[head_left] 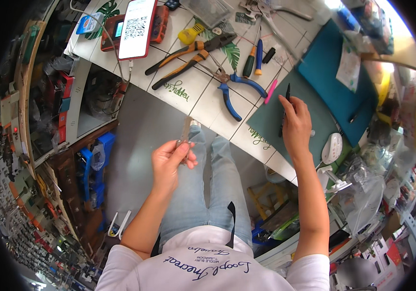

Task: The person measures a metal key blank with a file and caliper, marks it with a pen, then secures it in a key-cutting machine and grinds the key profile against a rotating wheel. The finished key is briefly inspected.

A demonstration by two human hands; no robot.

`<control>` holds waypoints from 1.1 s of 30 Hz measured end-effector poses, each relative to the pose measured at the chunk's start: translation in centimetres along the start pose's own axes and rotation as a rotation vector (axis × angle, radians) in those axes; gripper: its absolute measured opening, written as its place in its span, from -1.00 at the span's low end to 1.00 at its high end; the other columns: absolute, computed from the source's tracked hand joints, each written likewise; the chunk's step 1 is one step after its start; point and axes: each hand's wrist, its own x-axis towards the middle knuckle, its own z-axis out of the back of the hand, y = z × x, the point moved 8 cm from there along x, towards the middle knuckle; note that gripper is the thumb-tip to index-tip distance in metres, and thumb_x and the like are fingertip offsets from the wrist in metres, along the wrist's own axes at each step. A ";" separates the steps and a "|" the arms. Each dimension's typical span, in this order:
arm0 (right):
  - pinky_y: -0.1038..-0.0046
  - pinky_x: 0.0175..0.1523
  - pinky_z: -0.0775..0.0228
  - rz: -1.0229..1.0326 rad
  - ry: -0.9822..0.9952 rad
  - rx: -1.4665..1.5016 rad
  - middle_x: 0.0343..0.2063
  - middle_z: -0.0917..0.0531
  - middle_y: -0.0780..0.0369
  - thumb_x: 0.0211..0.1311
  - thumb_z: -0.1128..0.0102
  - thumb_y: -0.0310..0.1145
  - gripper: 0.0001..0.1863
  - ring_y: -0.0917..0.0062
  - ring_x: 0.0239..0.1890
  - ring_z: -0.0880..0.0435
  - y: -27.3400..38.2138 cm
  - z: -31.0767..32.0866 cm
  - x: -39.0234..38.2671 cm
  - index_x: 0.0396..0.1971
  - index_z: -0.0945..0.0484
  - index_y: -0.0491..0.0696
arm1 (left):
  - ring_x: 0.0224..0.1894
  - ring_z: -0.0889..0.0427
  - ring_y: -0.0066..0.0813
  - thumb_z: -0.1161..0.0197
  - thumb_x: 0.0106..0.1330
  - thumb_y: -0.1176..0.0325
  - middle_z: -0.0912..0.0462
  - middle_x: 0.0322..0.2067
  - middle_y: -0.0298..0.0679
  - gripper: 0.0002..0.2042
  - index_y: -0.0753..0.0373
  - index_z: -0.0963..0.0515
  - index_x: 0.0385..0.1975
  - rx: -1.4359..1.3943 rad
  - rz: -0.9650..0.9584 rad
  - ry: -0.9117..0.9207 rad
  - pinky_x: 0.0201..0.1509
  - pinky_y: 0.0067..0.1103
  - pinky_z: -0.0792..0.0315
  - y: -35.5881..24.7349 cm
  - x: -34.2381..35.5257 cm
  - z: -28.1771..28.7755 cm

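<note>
My left hand is raised above my lap, off the table's front edge. Its thumb and fingers pinch a thin, flat, brownish metal strip that looks like a key and points away from me. My right hand is over the dark green mat at the table's right. Its fingers close around a slim black pen, whose pointed end sticks out beyond the fingertips; part of the barrel is hidden. Left of this hand lie a pink pen and blue-handled pliers.
Large orange-and-black pliers, a yellow-handled tool and screwdrivers lie across the tiled-pattern table. A phone with a cable rests at the back left. A white mouse sits right of my right wrist, near a teal folder.
</note>
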 end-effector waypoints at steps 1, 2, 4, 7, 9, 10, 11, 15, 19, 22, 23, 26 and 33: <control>0.42 -0.31 -0.31 0.014 0.010 -0.007 -0.34 -0.46 0.18 -0.17 -0.06 -0.63 -0.67 0.38 -0.38 -0.46 0.2 -0.3 0.7 -0.28 -0.49 -0.07 | -0.70 -0.43 -0.58 -0.08 0.18 0.35 -0.50 -0.65 -0.20 -0.79 0.44 -0.45 -0.41 -0.003 -0.003 -0.014 -0.50 -0.61 -0.45 -0.3 -0.2 0.9; 0.42 -0.31 -0.31 -0.038 -0.001 0.033 -0.34 -0.45 0.17 -0.13 -0.06 -0.59 -0.71 0.37 -0.39 -0.47 -0.1 -0.5 1.4 -0.30 -0.49 -0.08 | -0.70 -0.43 -0.57 -0.08 0.18 0.37 -0.50 -0.65 -0.20 -0.79 0.44 -0.46 -0.42 -0.017 -0.013 -0.030 -0.49 -0.61 -0.45 -0.4 -0.4 1.9; 0.42 -0.33 -0.32 -0.143 -0.022 0.114 -0.33 -0.45 0.16 -0.05 -0.06 -0.50 -0.79 0.34 -0.41 -0.48 -0.5 -0.8 3.2 -0.32 -0.49 -0.09 | -0.69 -0.43 -0.57 -0.08 0.18 0.40 -0.50 -0.64 -0.20 -0.81 0.46 -0.46 -0.43 -0.043 -0.031 -0.062 -0.48 -0.61 -0.44 -0.7 -0.7 3.8; 0.40 -0.34 -0.33 -0.242 -0.054 0.174 -0.36 -0.46 0.12 0.02 -0.04 -0.40 -0.84 0.29 -0.43 -0.49 -0.4 -1.3 7.4 -0.38 -0.48 -0.10 | -0.68 -0.44 -0.57 -0.07 0.19 0.35 -0.51 -0.62 -0.20 -0.79 0.43 -0.45 -0.41 -0.041 -0.066 -0.053 -0.49 -0.61 -0.45 -1.3 -0.3 4.9; 0.38 -0.34 -0.34 -0.266 -0.074 0.078 -0.38 -0.47 0.11 -0.03 -0.07 -0.39 -0.85 0.27 -0.44 -0.49 -0.6 -2.4 9.6 -0.42 -0.46 -0.10 | -0.65 -0.46 -0.57 -0.06 0.20 0.33 -0.52 -0.58 -0.18 -0.79 0.41 -0.45 -0.39 -0.046 -0.100 -0.036 -0.47 -0.61 -0.45 -1.7 0.2 5.0; 0.38 -0.34 -0.34 -0.286 -0.054 0.029 -0.38 -0.47 0.12 -0.05 -0.09 -0.39 -0.85 0.27 -0.44 -0.49 -0.8 -3.3 10.0 -0.43 -0.45 -0.10 | -0.62 -0.48 -0.56 -0.06 0.20 0.33 -0.53 -0.54 -0.16 -0.79 0.40 -0.45 -0.38 -0.060 -0.117 -0.024 -0.45 -0.61 -0.46 -2.1 0.7 4.2; 0.38 -0.34 -0.34 -0.309 -0.035 -0.020 -0.37 -0.47 0.12 -0.07 -0.11 -0.39 -0.84 0.26 -0.44 -0.49 -0.9 -4.1 10.4 -0.44 -0.44 -0.10 | -0.60 -0.50 -0.55 -0.06 0.20 0.32 -0.54 -0.51 -0.14 -0.78 0.40 -0.44 -0.37 -0.072 -0.134 -0.011 -0.43 -0.61 -0.46 -2.6 1.3 3.3; 0.41 -0.39 -0.31 -0.372 -0.087 0.143 -0.49 -0.45 0.16 -0.14 -0.13 -0.45 -0.76 0.34 -0.53 -0.47 -0.7 -3.8 10.2 -0.39 -0.38 -0.08 | -0.40 -0.55 -0.47 -0.08 0.19 0.33 -0.55 -0.34 -0.10 -0.77 0.37 -0.44 -0.28 -0.195 -0.216 0.143 -0.31 -0.57 -0.46 -5.1 3.8 -1.5; 0.78 -0.43 -0.22 -0.481 -0.103 1.145 -0.34 -0.42 0.31 -0.06 -0.13 -0.62 -0.71 0.78 -0.45 -0.38 4.5 -0.7 7.2 -0.27 -0.35 -0.18 | -0.31 -0.54 -0.47 -0.08 0.19 0.34 -0.55 -0.34 -0.19 -0.69 0.36 -0.40 -0.12 -0.333 -0.115 0.406 -0.27 -0.54 -0.48 -6.2 5.8 -7.7; 0.69 -0.29 -0.34 -0.439 -0.134 1.242 -0.26 -0.43 0.24 -0.05 -0.17 -0.63 -0.64 0.66 -0.31 -0.46 7.5 1.1 4.1 -0.18 -0.34 -0.22 | -0.31 -0.54 -0.51 -0.09 0.18 0.34 -0.55 -0.36 -0.26 -0.67 0.34 -0.39 -0.08 -0.461 0.059 0.611 -0.27 -0.56 -0.49 -5.3 5.1 -11.2; 0.67 -0.28 -0.35 -0.442 -0.193 1.294 -0.25 -0.43 0.23 -0.05 -0.15 -0.64 -0.66 0.65 -0.30 -0.47 7.3 1.4 3.2 -0.19 -0.35 -0.22 | -0.31 -0.54 -0.55 -0.11 0.17 0.33 -0.55 -0.36 -0.28 -0.67 0.32 -0.39 -0.09 -0.493 0.091 0.667 -0.26 -0.59 -0.50 -5.1 4.7 -12.0; 0.64 -0.27 -0.36 -0.467 -0.310 1.278 -0.23 -0.43 0.21 -0.04 -0.14 -0.65 -0.70 0.62 -0.28 -0.48 6.4 2.0 1.5 -0.22 -0.39 -0.22 | -0.34 -0.54 -0.57 -0.10 0.17 0.34 -0.55 -0.40 -0.30 -0.69 0.32 -0.41 -0.11 -0.500 0.157 0.679 -0.27 -0.59 -0.52 -4.3 3.9 -13.4; 0.70 -0.51 -0.29 -0.397 -0.246 0.851 -0.33 -0.53 0.16 -0.06 -0.10 -0.69 -0.76 0.67 -0.48 -0.46 5.1 7.2 -0.1 -0.31 -0.51 -0.18 | -0.31 -0.51 -0.59 -0.16 0.10 0.47 -0.47 -0.22 -0.24 -0.84 0.42 -0.52 -0.36 -0.210 -0.077 0.709 -0.26 -0.67 -0.48 -5.4 4.1 -14.3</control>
